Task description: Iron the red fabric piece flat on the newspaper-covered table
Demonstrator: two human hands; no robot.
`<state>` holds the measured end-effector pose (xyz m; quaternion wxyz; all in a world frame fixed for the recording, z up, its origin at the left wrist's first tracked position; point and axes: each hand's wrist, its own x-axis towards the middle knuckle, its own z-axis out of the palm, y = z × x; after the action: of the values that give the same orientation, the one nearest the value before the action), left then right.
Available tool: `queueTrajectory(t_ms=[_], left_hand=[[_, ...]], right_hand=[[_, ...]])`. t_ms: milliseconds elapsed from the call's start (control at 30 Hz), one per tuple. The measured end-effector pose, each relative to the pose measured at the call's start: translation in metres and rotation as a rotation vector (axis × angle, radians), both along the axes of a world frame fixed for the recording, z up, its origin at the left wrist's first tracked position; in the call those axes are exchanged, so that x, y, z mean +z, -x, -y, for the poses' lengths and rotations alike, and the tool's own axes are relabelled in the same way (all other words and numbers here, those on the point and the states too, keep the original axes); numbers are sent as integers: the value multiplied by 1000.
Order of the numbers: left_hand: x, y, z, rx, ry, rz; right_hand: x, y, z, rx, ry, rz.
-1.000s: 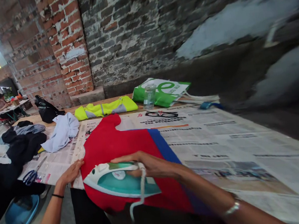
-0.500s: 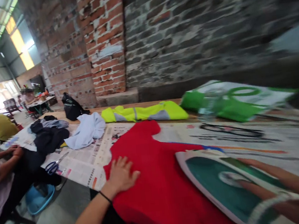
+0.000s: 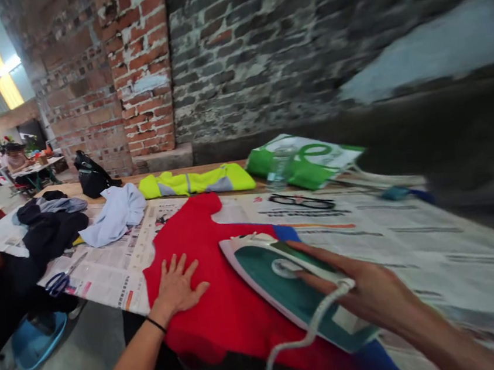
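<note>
A red cloth (image 3: 211, 259) with blue parts lies over newspaper on the table, its near side hanging over the front edge. My left hand (image 3: 179, 287) rests flat on its left part, fingers spread, a dark band round the wrist. My right hand (image 3: 363, 284) is wrapped round the handle of a green and white iron (image 3: 265, 271). The iron lies over the right part of the red cloth, tip pointing to the upper left, and hides the cloth beneath it. A white cord curves from the handle down over the front.
Behind the cloth lie a yellow-green garment (image 3: 198, 181), a green and white bag (image 3: 306, 161), a clear bottle (image 3: 281, 166) and black-rimmed glasses (image 3: 302, 201). To the left are scissors (image 3: 65, 276), pale and dark clothes (image 3: 115, 213), a black bag (image 3: 91, 175) and a person's arm.
The view has swung right, so everything sits farther left in the picture. More of my right forearm and the iron's rear now show. My left hand still presses on the red cloth.
</note>
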<state>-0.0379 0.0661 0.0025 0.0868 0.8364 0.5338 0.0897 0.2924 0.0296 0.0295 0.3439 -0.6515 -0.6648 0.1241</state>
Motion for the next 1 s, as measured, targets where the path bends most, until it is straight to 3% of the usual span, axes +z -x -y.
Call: queueTrajectory(t_ms=[67, 133, 200, 367, 433, 533, 733, 800, 900, 1000], left_hand=[[-1, 0, -2, -10, -22, -12], [-1, 1, -4, -17, -34, -24], [-2, 2, -6, -23, -46, -29], [-4, 6, -11, -23, -75, -48], [-5, 7, -15, -19, -82, -57], [-6, 9, -19, -20, -89, -57], [-12, 9, -25, -23, -132, -33], [-13, 8, -26, -27, -134, -26], [-13, 8, -27, -38, -126, -29], [-11, 8, -27, -31, -126, -49]], right_hand=[[5, 7, 24, -34, 60, 27], [13, 18, 28, -64, 94, 72], [26, 32, 11, -100, 121, 122], [62, 71, -62, -157, 216, 184], [71, 81, -74, -152, 222, 189], [72, 87, -58, -180, 220, 209], [51, 80, 56, -321, 202, 247], [50, 77, 80, -360, 208, 250], [56, 73, 72, -401, 253, 243], [70, 72, 20, -413, 305, 223]])
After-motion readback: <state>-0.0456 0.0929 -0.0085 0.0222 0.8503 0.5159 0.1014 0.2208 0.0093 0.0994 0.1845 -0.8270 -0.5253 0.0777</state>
